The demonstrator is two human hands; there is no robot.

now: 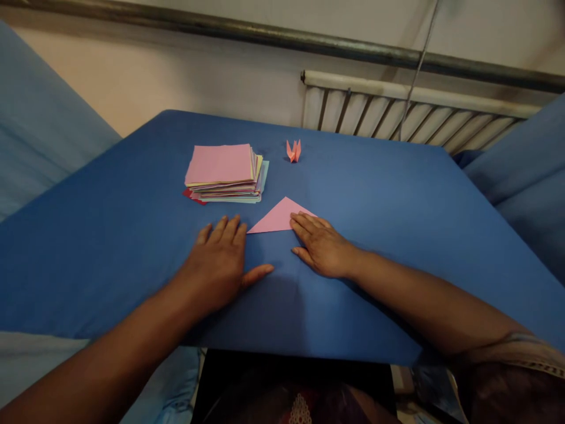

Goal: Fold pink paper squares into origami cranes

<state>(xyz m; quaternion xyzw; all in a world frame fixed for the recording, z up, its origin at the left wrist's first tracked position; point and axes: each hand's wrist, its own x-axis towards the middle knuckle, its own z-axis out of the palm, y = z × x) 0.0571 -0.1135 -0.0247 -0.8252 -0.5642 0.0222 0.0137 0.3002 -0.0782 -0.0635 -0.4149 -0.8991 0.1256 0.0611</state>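
Observation:
A pink sheet of paper (pixel 274 219), folded into a triangle, lies flat on the blue tabletop with its peak pointing away from me. My right hand (pixel 324 244) rests on the triangle's right part, fingers stretched out flat and thumb apart, covering some of the lower right edge. Just left of the triangle's left corner, my left hand (pixel 220 259) lies palm down on the table with its fingers spread and thumb out to the right. Nothing shows in its grip.
A thick stack of coloured paper (pixel 223 164), pink on top, sits beyond my left hand. To its right stands a small folded paper figure (pixel 293 151) in salmon pink. Behind the blue table (pixel 375 188) are a wall, a radiator (pixel 353 100) and a pipe (pixel 265 35).

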